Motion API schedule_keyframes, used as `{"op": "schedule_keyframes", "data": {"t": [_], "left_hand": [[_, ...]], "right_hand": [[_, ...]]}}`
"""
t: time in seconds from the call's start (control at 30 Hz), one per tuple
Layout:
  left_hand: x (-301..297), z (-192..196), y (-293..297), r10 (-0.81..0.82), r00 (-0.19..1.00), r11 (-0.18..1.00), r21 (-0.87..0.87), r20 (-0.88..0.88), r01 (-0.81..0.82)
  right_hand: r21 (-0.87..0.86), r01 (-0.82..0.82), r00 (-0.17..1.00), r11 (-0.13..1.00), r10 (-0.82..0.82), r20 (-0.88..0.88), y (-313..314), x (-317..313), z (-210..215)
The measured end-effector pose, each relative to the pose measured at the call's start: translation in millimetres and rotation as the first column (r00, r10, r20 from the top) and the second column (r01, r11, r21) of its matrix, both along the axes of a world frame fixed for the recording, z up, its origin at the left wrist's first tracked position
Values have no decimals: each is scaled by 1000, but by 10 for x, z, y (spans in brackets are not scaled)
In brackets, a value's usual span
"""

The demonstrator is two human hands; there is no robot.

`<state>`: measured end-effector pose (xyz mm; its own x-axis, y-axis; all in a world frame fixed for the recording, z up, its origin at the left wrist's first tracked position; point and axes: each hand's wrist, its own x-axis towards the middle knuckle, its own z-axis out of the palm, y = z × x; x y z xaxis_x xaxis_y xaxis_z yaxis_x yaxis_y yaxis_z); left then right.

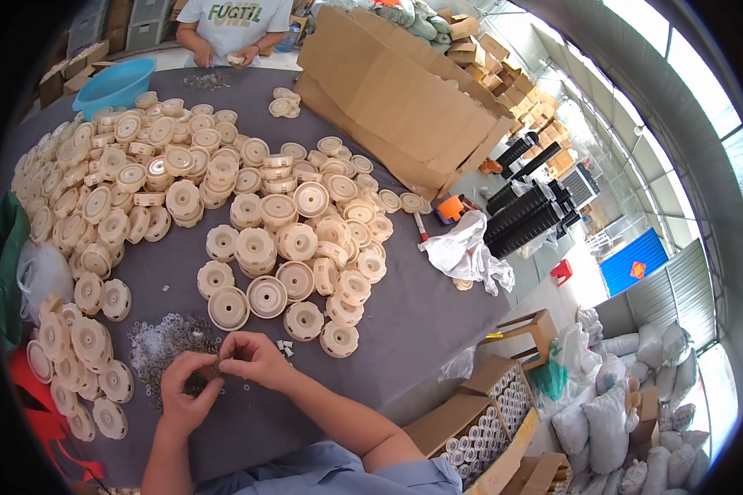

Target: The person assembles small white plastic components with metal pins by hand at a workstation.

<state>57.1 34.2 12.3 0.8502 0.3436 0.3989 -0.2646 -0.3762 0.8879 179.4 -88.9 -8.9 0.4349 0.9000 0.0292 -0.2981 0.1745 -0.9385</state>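
Observation:
My left hand point(186, 390) and my right hand point(256, 360) meet over the near edge of the grey table point(421, 313), fingertips pinched together on a small dark part point(213, 369) held between them. Just behind the hands lies a heap of small pale washers point(163, 340). A few tiny white pieces point(284, 347) lie by my right hand. Beyond them, many cream plastic wheel-like discs point(248, 247) cover the table, some stacked.
A second person in a white shirt point(233, 21) works at the far end, near a blue basin point(114, 82). A flattened cardboard box point(404, 99) lies at the back right, white rags point(466, 247) at the right edge. Boxes of white tubes point(479, 429) stand on the floor.

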Motion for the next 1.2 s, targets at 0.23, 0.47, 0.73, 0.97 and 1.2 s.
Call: {"op": "schedule_keyframes", "data": {"t": [0.23, 0.47, 0.73, 0.97, 1.2], "left_hand": [[-57, -92, -34, 53, 996, 959, -276, -73, -71], [31, -88, 68, 461, 884, 882, 74, 79, -466], [-158, 234, 97, 105, 937, 917, 397, -332, 37], [-213, 84, -27, 126, 900, 796, 585, -416, 159], [-194, 157, -40, 128, 898, 774, 608, -420, 174]], "right_hand": [[-111, 37, 999, 993, -39, -14, 20, -7, 18], [-125, 82, 997, 989, -83, -3, 13, 2, -10], [-96, 172, 985, 980, -173, 2, -6, 32, -7], [-87, 172, 984, 981, -175, -20, 3, 58, 7], [-82, 130, 991, 988, -132, -21, 3, 47, -29]]}}
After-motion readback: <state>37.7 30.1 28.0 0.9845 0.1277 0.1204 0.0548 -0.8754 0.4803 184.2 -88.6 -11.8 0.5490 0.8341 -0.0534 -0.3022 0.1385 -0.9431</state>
